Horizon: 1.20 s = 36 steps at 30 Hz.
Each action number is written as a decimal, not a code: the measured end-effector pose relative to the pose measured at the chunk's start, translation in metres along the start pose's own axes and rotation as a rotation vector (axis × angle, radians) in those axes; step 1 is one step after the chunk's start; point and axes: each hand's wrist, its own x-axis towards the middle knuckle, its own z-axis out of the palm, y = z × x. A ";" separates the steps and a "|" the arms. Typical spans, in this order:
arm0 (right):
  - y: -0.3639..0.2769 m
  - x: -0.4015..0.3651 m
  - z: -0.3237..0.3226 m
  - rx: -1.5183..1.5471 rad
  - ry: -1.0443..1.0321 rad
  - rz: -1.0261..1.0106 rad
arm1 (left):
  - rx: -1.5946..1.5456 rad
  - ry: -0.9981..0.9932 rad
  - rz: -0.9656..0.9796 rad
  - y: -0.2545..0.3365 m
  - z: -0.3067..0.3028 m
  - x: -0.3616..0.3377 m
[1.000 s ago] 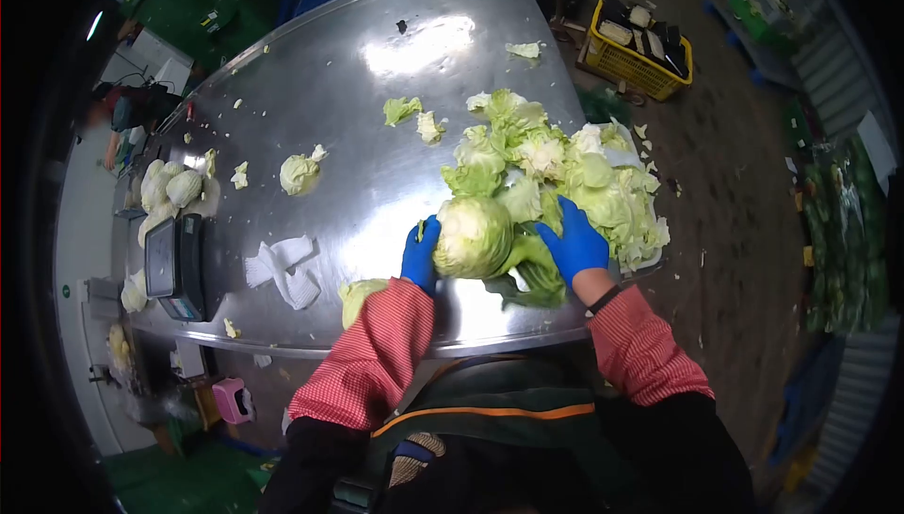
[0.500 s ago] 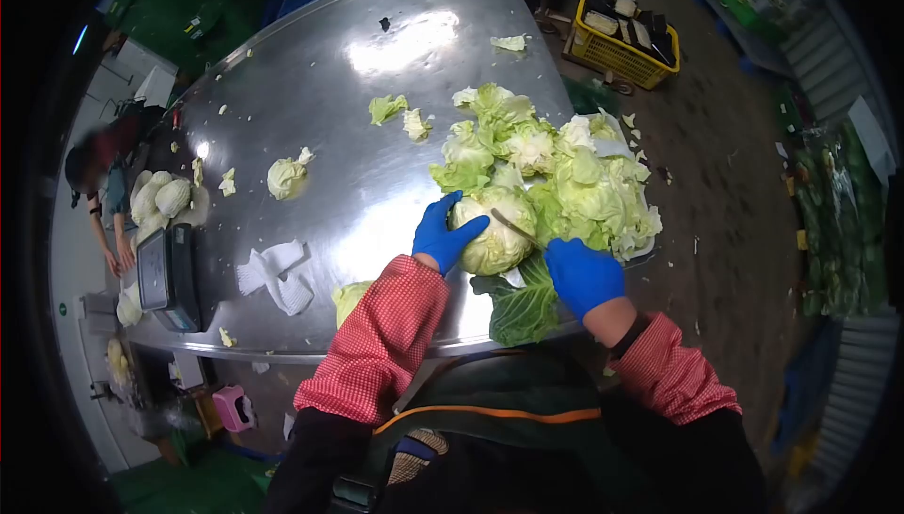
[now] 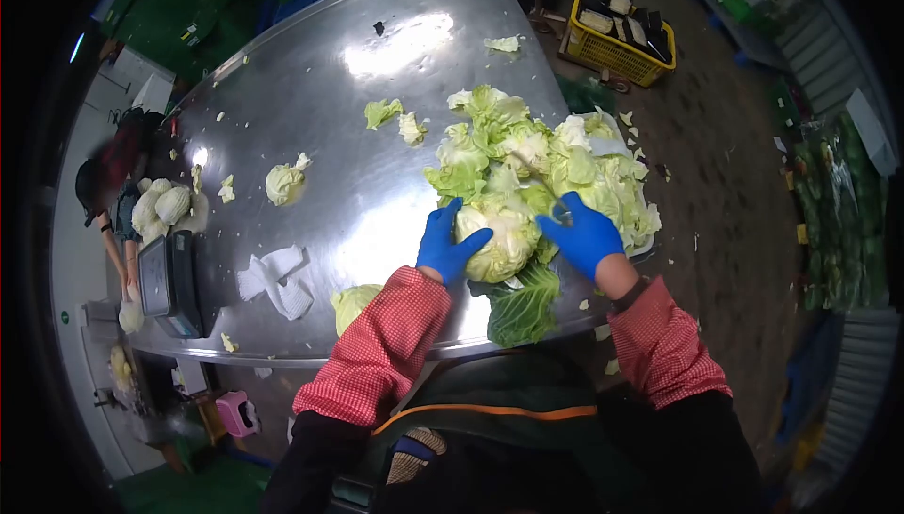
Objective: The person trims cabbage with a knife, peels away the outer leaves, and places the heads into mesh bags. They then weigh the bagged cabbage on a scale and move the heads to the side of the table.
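- Head view: your left hand (image 3: 454, 243), gloved in blue, grips the near cabbage (image 3: 501, 243) by its left side, thumb and fingers spread around it.
- Your right hand (image 3: 582, 234) is at the cabbage's right side, thumb and forefinger apart; you cannot tell from here whether its other fingers grip anything.
- That cabbage sits on the metal table (image 3: 330, 128) in front of you, between your hands, with a dark green leaf (image 3: 525, 309) on its near side.
- Beyond it you have a heap of loose leaves (image 3: 494, 119); more leaves fill a white tray (image 3: 644, 248) to the right.
- Near your left sleeve lies another cabbage (image 3: 352, 308), and farther left a white cloth (image 3: 279, 281).
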 end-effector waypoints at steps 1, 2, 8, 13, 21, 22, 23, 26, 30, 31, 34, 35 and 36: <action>-0.013 -0.002 0.004 -0.091 0.049 -0.062 | -0.033 -0.017 0.012 -0.004 0.000 0.001; -0.019 0.004 0.010 -0.100 0.062 -0.070 | -0.064 -0.035 0.020 -0.009 -0.001 0.001; 0.008 0.058 0.043 -0.149 0.095 -0.095 | -0.314 -0.064 0.027 -0.041 0.000 -0.016; 0.024 0.055 0.035 -0.103 0.268 -0.022 | -1.044 0.091 -0.371 -0.060 0.003 -0.023; -0.005 0.016 0.031 0.059 -0.123 -0.100 | -0.046 0.199 0.100 -0.011 -0.008 -0.031; -0.003 0.016 0.030 0.016 -0.063 -0.154 | 0.065 0.140 0.301 -0.004 -0.017 -0.017; 0.001 0.015 0.030 -0.029 -0.007 -0.205 | 0.186 0.012 0.400 0.005 -0.018 -0.004; -0.006 -0.009 0.024 -0.090 0.181 -0.195 | 0.199 -0.235 0.489 0.011 -0.011 0.020; -0.015 -0.059 0.013 -0.390 0.057 -0.035 | 0.200 -0.199 0.288 0.019 -0.005 0.024; 0.006 -0.058 0.029 -0.410 0.154 -0.096 | 0.201 -0.159 0.252 0.020 -0.002 0.025; 0.058 -0.025 0.049 -0.225 0.286 -0.115 | 0.254 -0.126 0.203 0.033 0.005 0.021; 0.085 -0.007 0.050 0.089 0.298 -0.059 | 0.271 -0.114 0.212 0.030 0.006 0.015; 0.099 0.012 0.039 0.233 0.259 0.092 | 0.286 -0.096 0.221 0.026 0.009 0.008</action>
